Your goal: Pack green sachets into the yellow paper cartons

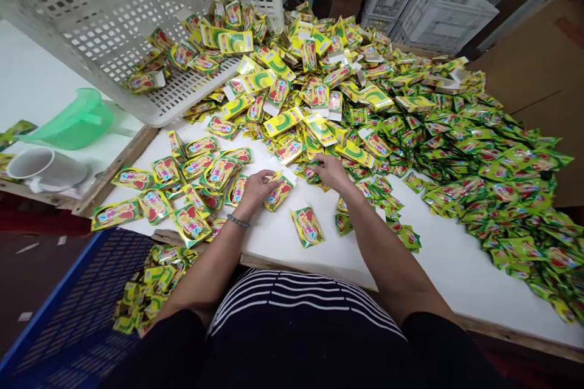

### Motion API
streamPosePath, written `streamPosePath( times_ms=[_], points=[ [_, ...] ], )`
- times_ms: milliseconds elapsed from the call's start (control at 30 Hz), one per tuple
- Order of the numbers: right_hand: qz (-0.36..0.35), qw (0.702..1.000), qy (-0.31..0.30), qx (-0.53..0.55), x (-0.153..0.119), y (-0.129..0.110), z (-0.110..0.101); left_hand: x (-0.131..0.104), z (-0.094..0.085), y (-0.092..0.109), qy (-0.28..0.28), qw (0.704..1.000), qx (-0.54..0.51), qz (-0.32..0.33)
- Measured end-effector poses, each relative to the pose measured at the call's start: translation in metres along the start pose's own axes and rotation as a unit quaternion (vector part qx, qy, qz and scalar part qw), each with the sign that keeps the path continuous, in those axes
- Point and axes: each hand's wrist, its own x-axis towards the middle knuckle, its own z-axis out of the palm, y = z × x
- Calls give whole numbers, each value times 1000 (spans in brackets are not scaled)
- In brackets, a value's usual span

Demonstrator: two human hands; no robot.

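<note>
My left hand [259, 189], with a beaded bracelet at the wrist, grips a small yellow-green printed box [279, 192] whose white end flap stands open. My right hand [332, 172] is closed at the fingertips beside green sachets [308, 174]; whether a sachet is pinched in it I cannot make out. Between my forearms another printed box [307, 226] lies alone on the white tabletop [274, 237]. Several more boxes [191, 223] are spread to the left of my left hand. Loose green sachets [404, 236] lie under and beside my right forearm.
A big heap of boxes [283, 121] and sachets [493, 164] covers the back and right. A tipped white crate [150, 97] stands back left, near a green scoop [77, 121] and white mug [43, 167]. Below the left edge sits a blue crate [68, 292] holding boxes.
</note>
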Motion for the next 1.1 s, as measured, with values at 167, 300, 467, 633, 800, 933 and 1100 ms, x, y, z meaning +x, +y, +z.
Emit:
streamPosePath(
  times_ms=[167, 300, 467, 633, 800, 933, 1100],
  points=[
    [-9, 991, -37, -126, -4, -16, 15, -1, -6, -1, 22, 999, 30, 3],
    [-41, 993, -40, -104, -20, -12, -6, -5, -8, 2, -5, 998, 66, 4],
    [-193, 950, -138, -202, -32, -31, -37, -10, -1, 10, -144, 989, -5, -15],
    [-234, 915, -214, -249, -38, -54, -36, -14, 6, 13, -231, 970, -53, -47],
    [-221, 961, -155, -54, -41, -47, -34, -16, 9, 15, -244, 960, -121, -65],
    [-172, 982, 33, 69, -45, -39, -32, -17, 12, 18, -225, 956, -176, -71],
    [-80, 990, 82, 84, -54, -38, -17, -19, 15, 18, -198, 962, -177, -70]
  ],
)
